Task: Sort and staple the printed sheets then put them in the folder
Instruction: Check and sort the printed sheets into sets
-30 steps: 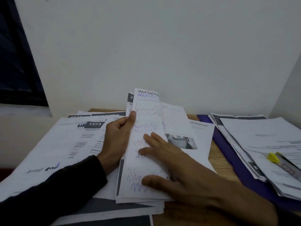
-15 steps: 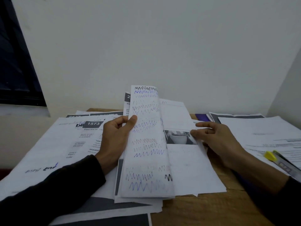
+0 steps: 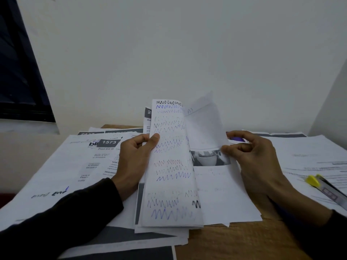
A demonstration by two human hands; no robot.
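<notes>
Hands sort: left hand (image 3: pixel 134 162) grips folded-back sheets (image 3: pixel 172 166), right hand (image 3: pixel 249 156) pinches next page (image 3: pixel 204 128) to check it.

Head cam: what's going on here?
A person is leafing through a stack of printed sheets on a wooden table. The left hand holds back the scribbled top sheets, folded over. The right hand pinches the edge of the next sheet and lifts it. More papers lie on both sides. A stapler with a yellow tip rests on the right pile, untouched.
</notes>
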